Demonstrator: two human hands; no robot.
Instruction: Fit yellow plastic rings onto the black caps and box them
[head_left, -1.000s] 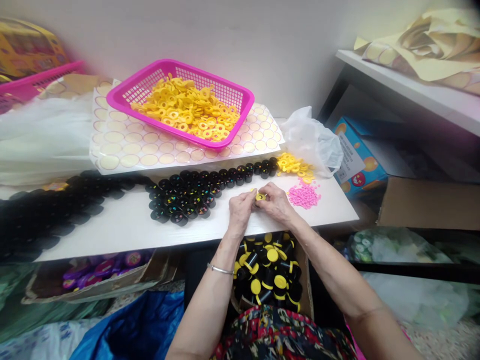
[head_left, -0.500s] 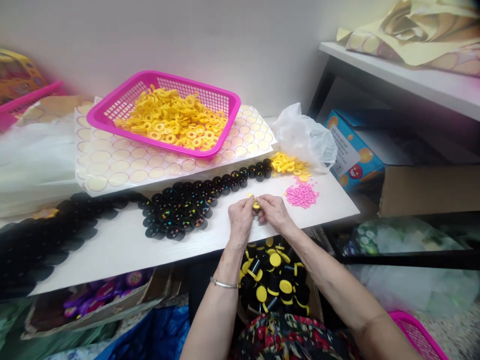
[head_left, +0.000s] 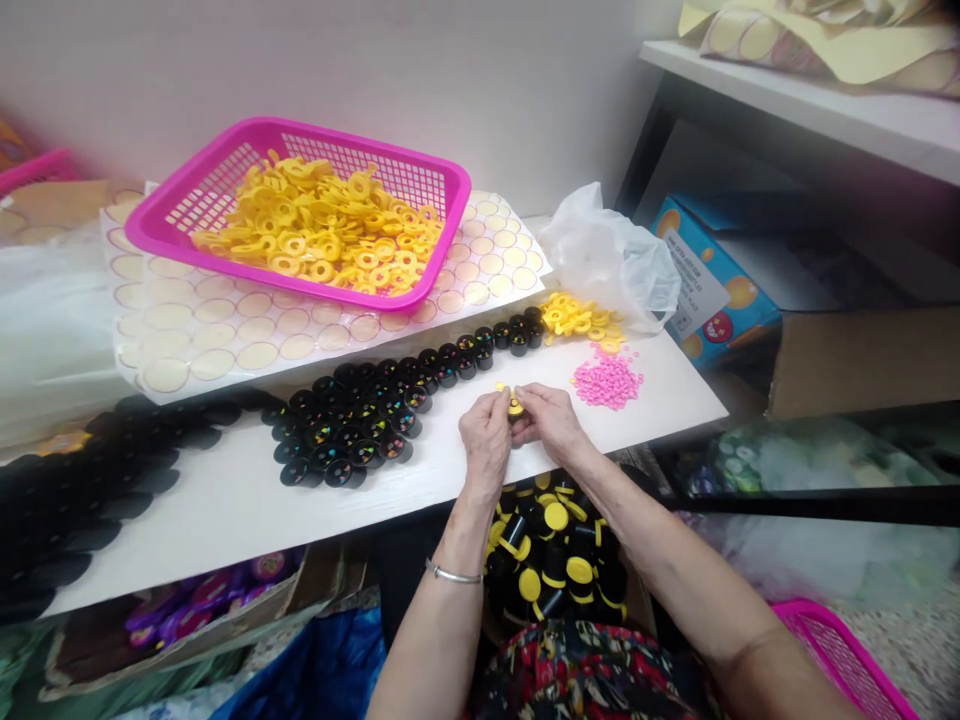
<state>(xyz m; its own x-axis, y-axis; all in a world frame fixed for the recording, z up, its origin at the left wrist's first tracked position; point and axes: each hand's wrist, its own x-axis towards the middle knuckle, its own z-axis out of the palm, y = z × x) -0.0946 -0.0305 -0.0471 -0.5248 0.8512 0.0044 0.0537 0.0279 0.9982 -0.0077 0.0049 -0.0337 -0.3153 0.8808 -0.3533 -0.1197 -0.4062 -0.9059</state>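
Observation:
My left hand (head_left: 486, 432) and my right hand (head_left: 551, 418) meet over the white table, both closed around one small yellow cap (head_left: 515, 405). Fingers cover most of it, and whatever is under the cap is hidden. Right of my hands lies a pile of small pink pieces (head_left: 607, 380). Behind that is a heap of yellow rings (head_left: 581, 318). To the left stand many black cups (head_left: 352, 420) with colourful bits inside. Below the table edge, a box between my arms holds black containers with yellow lids (head_left: 555, 517).
A pink basket (head_left: 450, 235) of yellow rings sits on sticker sheets (head_left: 217, 355) at the back. A plastic bag (head_left: 607, 255) and a blue carton (head_left: 712, 290) are at the right, under a white shelf (head_left: 810, 100). More black cups (head_left: 97, 480) fill the table's left end.
The view has shifted slightly, so the basket appears farther left. Both hands keep nearly the same place and still hold the yellow cap.

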